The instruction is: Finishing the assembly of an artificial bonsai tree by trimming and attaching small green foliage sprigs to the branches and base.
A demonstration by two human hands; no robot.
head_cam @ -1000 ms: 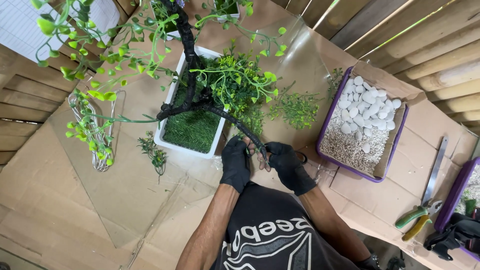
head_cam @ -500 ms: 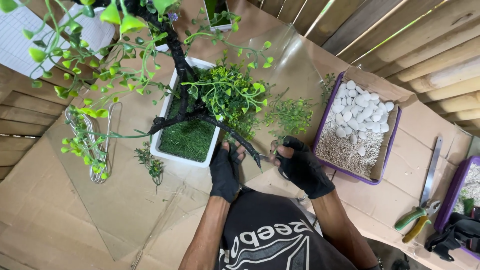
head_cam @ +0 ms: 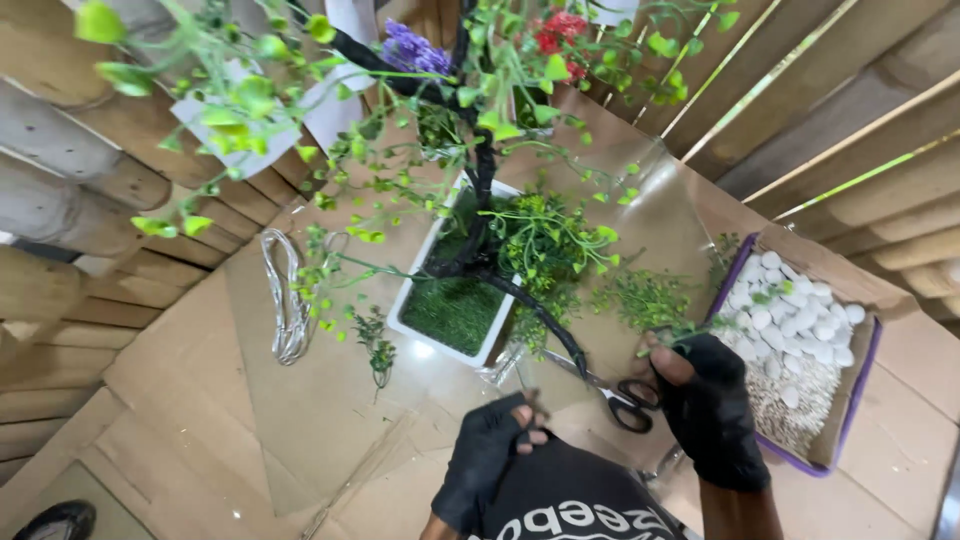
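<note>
**Scissors in the right hand beside the potted tree**

Seen from above, over a tabletop (head_cam: pixel 300 420) covered in brown cardboard and a clear plastic sheet. Right hand (head_cam: pixel 712 410), in a black fingerless glove, closed around the black handles of a pair of scissors (head_cam: pixel 612 392), thumb hooked at one loop, blades pointing left toward the dark trunk. Also pinched in the same hand: a small green sprig (head_cam: pixel 690 335), rising above the knuckles. Left hand (head_cam: pixel 487 460), gloved the same way, curled loosely with bare fingertips folded in, holding nothing, resting low near the dark shirt and just left of the scissors.

Ahead of both hands, a white rectangular pot (head_cam: pixel 450 300) filled with green moss, carrying an artificial tree (head_cam: pixel 480 170) with a black trunk and thin branches of light green leaves spreading over the view. At the right, touching nothing, a purple tray (head_cam: pixel 860 390) of white pebbles and fine gravel. At the left, a coil of silvery wire (head_cam: pixel 285 300) lying flat. Near the pot's front left corner, a loose green sprig (head_cam: pixel 375 345) on the plastic.
</note>
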